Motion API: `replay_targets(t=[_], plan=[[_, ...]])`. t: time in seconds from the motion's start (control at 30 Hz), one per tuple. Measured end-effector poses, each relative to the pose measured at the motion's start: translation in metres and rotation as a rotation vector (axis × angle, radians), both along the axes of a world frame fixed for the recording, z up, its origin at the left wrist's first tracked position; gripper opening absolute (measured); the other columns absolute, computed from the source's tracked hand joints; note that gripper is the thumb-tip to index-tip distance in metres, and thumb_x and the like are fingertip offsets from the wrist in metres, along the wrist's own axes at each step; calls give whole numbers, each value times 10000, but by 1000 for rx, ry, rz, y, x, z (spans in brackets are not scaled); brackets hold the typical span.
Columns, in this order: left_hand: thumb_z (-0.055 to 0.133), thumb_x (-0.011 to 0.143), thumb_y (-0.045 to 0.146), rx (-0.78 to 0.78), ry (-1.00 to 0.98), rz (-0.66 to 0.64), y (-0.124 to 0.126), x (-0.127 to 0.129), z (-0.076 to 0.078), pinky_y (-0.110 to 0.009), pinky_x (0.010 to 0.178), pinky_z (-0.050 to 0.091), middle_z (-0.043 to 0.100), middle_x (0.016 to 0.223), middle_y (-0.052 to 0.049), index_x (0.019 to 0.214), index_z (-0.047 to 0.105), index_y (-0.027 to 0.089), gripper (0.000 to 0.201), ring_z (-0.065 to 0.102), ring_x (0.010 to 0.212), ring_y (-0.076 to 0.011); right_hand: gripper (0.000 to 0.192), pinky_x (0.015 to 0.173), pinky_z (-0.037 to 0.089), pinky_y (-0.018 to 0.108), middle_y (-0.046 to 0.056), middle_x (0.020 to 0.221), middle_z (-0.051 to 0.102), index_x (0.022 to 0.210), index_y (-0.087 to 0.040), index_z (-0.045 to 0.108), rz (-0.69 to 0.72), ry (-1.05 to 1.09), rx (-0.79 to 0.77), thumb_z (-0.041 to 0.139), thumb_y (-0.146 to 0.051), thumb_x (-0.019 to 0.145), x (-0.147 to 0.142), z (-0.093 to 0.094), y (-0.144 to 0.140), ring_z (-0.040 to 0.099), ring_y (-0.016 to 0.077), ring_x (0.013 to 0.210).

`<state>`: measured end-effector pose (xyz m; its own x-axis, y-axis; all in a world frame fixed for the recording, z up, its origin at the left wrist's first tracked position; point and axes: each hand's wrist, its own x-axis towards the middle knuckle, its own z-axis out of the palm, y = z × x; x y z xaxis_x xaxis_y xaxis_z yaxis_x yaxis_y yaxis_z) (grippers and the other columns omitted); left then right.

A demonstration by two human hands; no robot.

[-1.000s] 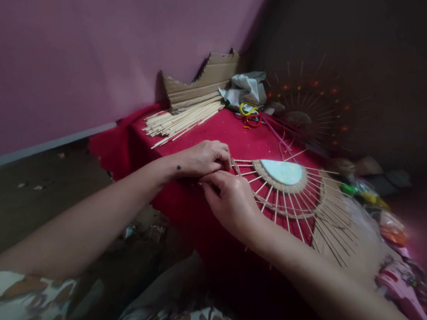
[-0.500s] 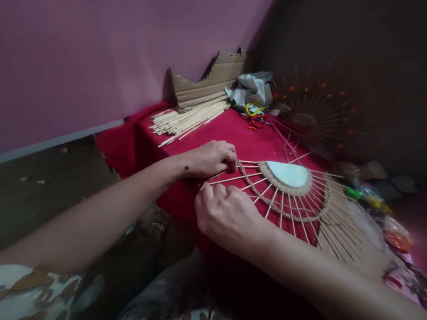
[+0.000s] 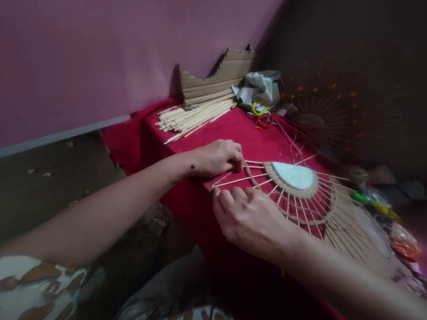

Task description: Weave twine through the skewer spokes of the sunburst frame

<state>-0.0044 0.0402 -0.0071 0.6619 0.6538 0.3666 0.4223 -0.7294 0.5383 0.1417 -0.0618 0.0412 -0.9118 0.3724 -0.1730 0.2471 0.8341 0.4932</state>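
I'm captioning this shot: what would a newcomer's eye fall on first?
The pale half-disc stands out first, at the hub of a fan of thin sticks partly over red cloth. The left hand and right hand are at its left side in the picture. Behind them, loose sticks lie before torn cardboard.

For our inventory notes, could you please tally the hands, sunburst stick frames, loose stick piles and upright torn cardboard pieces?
Hands: 2 (left hand, right hand)
Sunburst frames: 2 (near frame, far frame)
Loose stick pile: 1
Upright torn cardboard: 1
Total: 6
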Motion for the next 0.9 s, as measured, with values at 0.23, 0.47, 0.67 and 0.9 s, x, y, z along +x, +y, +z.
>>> replay_targets(t=[0.23, 0.47, 0.67, 0.9], plan=[[565, 799, 49, -9, -1, 3, -1, 0, 0, -265, 844, 441, 654, 904, -52, 792, 716, 157, 186, 576, 869, -138, 230, 458, 268, 300, 93, 806, 613, 1014, -98, 606, -176, 20, -137, 409, -103, 897, 2, 6, 5, 576, 191, 653], [554, 812, 66, 4, 5, 7, -1, 0, 0, -264, 843, 435, 652, 900, -40, 777, 711, 165, 189, 568, 870, -134, 295, 444, 157, 306, 82, 765, 658, 1049, -119, 622, -470, 125, -215, 402, -87, 857, -2, -4, 5, 562, 149, 575], [560, 809, 71, -1, 13, 12, -1, 0, 1, -270, 845, 434, 651, 906, -50, 775, 714, 153, 178, 566, 877, -143, 554, 419, 161, 296, 91, 638, 650, 1360, -17, 421, -527, 81, -179, 358, -74, 812, 1, -12, 1, 560, 157, 495], [544, 825, 91, 6, -2, 1, 0, -1, -1, -261, 830, 433, 651, 907, -47, 785, 710, 165, 186, 567, 863, -138, 534, 420, 158, 297, 87, 686, 674, 1319, -67, 488, -562, 104, -140, 426, -108, 791, 13, -6, -1, 612, 176, 554]])
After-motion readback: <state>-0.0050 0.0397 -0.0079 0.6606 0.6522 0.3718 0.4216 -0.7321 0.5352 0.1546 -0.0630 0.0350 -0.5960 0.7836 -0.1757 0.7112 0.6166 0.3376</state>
